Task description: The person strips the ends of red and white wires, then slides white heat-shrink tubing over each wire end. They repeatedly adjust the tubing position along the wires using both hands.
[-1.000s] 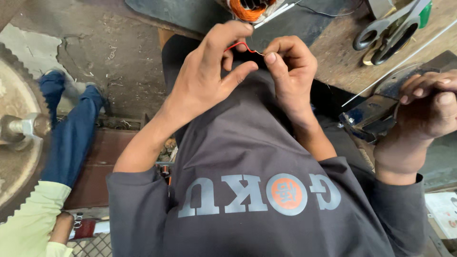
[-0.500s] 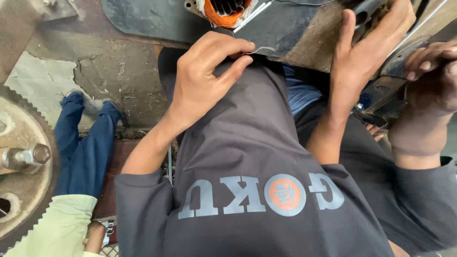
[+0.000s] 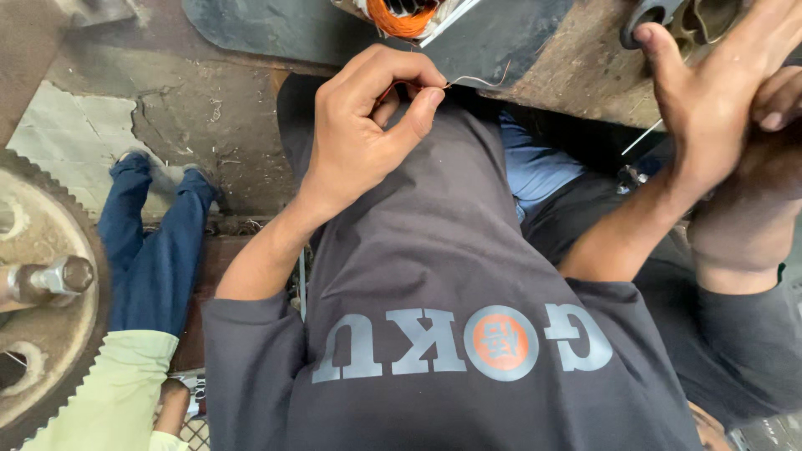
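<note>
The bench (image 3: 535, 50) runs across the top of the view, a dark plate over a rusty slab, with the person's grey shirt (image 3: 451, 276) filling the middle below it. At left a large toothed wheel (image 3: 33, 276) with a bolt through its hub stands near the floor, and beside it another person in blue trousers (image 3: 150, 242) and a pale green top is at rest. At top centre the coil (image 3: 399, 15), wound in orange wire, lies on the bench edge, partly cut off by the frame. Left hand (image 3: 368, 134): closed, thumb and forefinger pinching a thin wire (image 3: 468, 81) just below the coil; the strand trails right from the fingertips over the plate. Right hand (image 3: 718, 92): half a second ago it was rising with fingers spread; a second ago it pinched the wire alongside the left. It is now at the far right bench edge, fingers open, thumb touching a metal part (image 3: 660, 17) there, holding nothing. A co-worker's arm (image 3: 743, 225) lies against it. Judgement: the wire is now held by the left hand alone, so its tension depends on that single pinch while the right attends to other things.
</note>
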